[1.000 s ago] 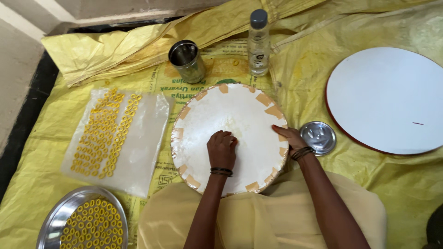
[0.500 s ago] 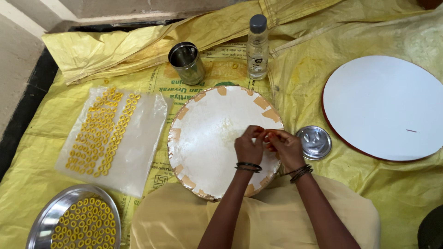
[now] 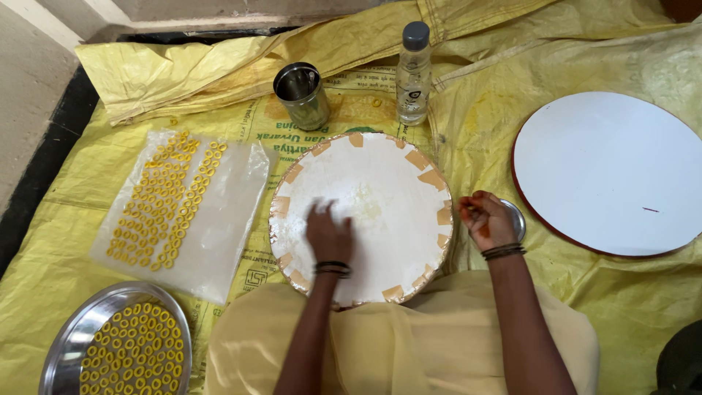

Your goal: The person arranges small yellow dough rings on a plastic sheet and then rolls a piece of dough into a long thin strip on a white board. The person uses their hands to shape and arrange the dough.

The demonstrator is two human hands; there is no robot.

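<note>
My arms are bare from the elbows down, with no sleeves showing anywhere along them. On my left hand (image 3: 328,232) side I wear a small stack of thin dark bangles at the wrist, two or three bands sitting close together (they blur into one another, so I cannot count them surely). My right hand (image 3: 488,219) has a like set of thin dark bangles at its wrist. Over my lap lies pale yellow cloth, soft and creased into loose folds.
</note>
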